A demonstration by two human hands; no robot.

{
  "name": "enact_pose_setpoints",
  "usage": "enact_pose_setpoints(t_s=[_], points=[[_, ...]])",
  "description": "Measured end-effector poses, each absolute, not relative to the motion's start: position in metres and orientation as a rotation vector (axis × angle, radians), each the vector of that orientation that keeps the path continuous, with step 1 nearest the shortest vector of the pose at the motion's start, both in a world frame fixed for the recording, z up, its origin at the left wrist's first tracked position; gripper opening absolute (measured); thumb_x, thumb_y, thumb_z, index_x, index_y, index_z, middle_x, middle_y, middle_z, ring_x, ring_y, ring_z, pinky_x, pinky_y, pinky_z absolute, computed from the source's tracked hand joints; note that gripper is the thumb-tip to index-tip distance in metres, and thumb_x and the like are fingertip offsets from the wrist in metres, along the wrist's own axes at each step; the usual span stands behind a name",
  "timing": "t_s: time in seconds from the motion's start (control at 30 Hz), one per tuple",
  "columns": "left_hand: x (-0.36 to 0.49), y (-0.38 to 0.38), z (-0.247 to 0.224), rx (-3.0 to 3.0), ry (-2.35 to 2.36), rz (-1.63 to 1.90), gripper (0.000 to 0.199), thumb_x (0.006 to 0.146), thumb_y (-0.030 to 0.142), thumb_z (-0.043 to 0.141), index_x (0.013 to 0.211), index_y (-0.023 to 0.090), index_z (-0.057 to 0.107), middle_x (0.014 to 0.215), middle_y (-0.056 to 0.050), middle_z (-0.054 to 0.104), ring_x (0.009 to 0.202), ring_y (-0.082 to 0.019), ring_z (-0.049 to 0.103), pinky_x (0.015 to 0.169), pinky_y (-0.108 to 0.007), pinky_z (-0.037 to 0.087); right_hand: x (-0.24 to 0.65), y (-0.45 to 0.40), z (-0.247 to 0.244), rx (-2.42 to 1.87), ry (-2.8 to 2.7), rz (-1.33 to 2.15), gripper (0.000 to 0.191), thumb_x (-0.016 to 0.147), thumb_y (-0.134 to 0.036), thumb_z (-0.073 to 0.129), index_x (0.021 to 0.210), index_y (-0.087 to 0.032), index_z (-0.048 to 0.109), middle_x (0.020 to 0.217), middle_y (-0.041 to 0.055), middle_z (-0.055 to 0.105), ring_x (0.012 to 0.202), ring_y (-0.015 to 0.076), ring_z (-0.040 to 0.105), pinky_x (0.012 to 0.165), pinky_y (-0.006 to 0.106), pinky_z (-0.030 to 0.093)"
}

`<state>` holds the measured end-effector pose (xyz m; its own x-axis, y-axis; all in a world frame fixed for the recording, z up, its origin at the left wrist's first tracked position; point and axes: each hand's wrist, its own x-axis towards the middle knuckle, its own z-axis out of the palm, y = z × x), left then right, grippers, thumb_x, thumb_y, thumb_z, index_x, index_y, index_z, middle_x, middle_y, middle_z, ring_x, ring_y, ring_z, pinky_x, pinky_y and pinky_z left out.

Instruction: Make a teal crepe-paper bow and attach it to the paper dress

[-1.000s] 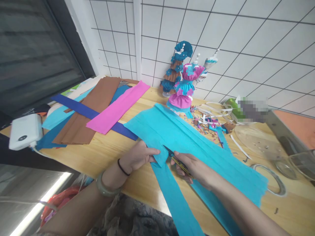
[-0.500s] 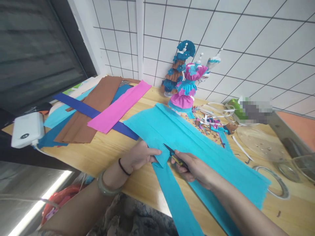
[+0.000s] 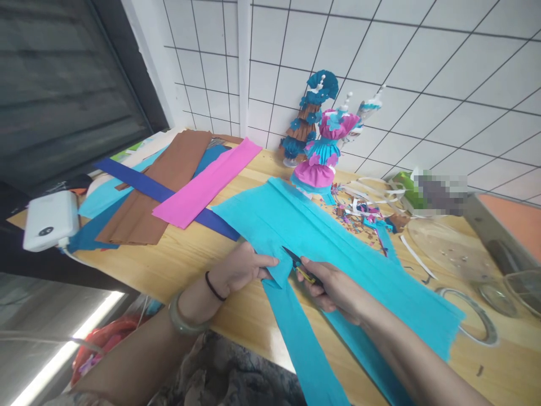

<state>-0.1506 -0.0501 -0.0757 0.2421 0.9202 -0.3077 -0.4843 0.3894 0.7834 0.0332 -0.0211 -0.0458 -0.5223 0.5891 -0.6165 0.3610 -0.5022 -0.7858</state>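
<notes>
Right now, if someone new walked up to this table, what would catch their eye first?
Probably the big turquoise sheet across the middle of the table, the left hand pinching its near side and the right hand holding scissors over it. Behind it, near the tiled wall, stands a ruffled pink-and-turquoise tower. Leftward, a bright pink strip crosses a dark blue one.

Right fingers point(image 3: 325, 303) now closer together around the scissors point(image 3: 293, 257)

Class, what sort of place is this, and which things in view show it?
Probably a craft corner, at home or in a small workshop; I can't tell which. The signs: scissors over turquoise paper, coloured strips lying nearby, and paper-frilled ornaments standing by the wall.
</notes>
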Motion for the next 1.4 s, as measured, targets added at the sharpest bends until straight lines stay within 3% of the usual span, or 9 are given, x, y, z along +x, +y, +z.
enact_pose_setpoints(t_s=[0.5,0.77,0.93,1.4], points=[[-0.151,-0.051,-0.074,0.616,0.880,1.058,0.036,0.058,0.014,0.074,0.091,0.014,0.060,0.088,-0.006,0.067,0.074,-0.020,0.064,0.066,-0.037,0.054,0.033,-0.021,-0.049,-1.472,-1.518,2.123,0.038,0.082,-0.053,0.043,0.069,-0.017,0.046,0.045,-0.0101,0.025,0.034,0.0029,0.015,0.030,0.015,0.012],[-0.152,-0.051,-0.068,0.591,0.862,1.068,0.038,0.056,0.013,0.076,0.090,0.014,0.060,0.068,-0.001,0.065,0.062,-0.015,0.062,0.059,-0.030,0.054,0.030,-0.021,-0.048,-1.443,-1.466,2.150,0.037,0.080,-0.053,0.045,0.067,-0.018,0.044,0.044,-0.0109,0.022,0.034,0.0029,0.014,0.030,0.015,0.012],[-0.152,-0.051,-0.071,0.641,0.825,1.045,0.034,0.059,0.015,0.074,0.090,0.014,0.060,0.083,-0.005,0.068,0.067,-0.016,0.063,0.061,-0.031,0.054,0.023,-0.019,-0.045,-1.467,-1.463,2.137,0.036,0.080,-0.052,0.044,0.069,-0.018,0.046,0.042,-0.0111,0.023,0.032,0.0026,0.015,0.029,0.015,0.013],[-0.153,-0.051,-0.076,0.640,0.845,1.043,0.039,0.060,0.013,0.073,0.096,0.016,0.059,0.082,-0.004,0.069,0.072,-0.018,0.064,0.063,-0.033,0.054,0.019,-0.016,-0.044,-1.491,-1.493,2.102,0.035,0.082,-0.049,0.043,0.066,-0.018,0.045,0.042,-0.0106,0.025,0.031,0.0026,0.018,0.029,0.015,0.014]])
